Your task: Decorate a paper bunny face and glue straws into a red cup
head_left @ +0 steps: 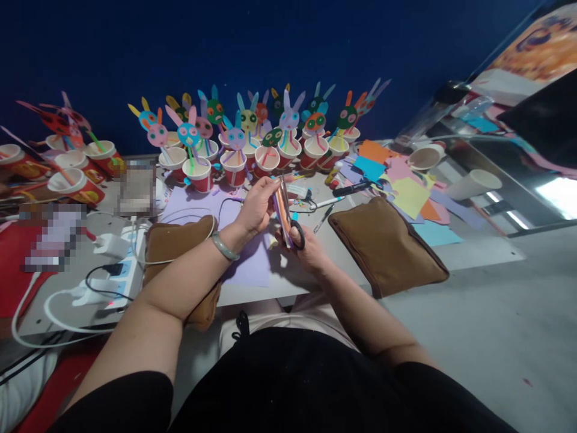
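- While reaching over the pale grey table (487,254), angles both bare forearms inward.
- Clamps the left hand's (258,207) grip on slim orange-and-purple paper pieces (280,210), above the table.
- Closes the right hand's (311,249) grip on black-handled scissors (302,237), with thumb at the loop.

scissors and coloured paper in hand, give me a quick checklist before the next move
1. Scissors held by right hand: ok.
2. Coloured paper held by left hand: ok.
3. Left fingertips clear of the blades: cannot tell, too small and blurred.
4. Red cups behind the hands upright: ok.
5. Surface near the hands uncluttered: not ok, a pen and purple paper lie close by.
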The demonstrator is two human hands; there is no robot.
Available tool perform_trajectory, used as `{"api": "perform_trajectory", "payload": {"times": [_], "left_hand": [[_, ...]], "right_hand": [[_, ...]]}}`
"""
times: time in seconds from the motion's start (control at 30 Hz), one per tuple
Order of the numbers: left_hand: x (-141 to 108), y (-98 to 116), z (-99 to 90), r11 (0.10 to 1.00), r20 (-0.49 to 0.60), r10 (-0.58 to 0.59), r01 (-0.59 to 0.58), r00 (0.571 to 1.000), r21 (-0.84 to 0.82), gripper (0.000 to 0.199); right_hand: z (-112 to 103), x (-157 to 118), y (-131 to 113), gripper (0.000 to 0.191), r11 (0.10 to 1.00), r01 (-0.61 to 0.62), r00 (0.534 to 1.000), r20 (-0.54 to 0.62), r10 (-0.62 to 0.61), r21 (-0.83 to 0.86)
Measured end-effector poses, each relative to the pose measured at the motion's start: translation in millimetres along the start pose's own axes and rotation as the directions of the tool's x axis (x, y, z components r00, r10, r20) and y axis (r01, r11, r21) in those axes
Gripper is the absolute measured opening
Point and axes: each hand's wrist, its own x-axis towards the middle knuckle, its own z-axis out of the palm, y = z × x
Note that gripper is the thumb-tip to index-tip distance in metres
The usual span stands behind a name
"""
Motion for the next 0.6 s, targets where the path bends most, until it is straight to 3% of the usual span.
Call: {"api": "perform_trajectory", "payload": {"times": [0.6], "left_hand": [[2.9, 2.3, 4.1, 0.995, -0.059, -0.031, 0.025, 0.998, -0.099, 0.025]], "right_hand": [[7.7, -1.0, 1.4, 0.065, 0.993, -0.016, 0.998, -0.060, 0.023, 0.115]]}}
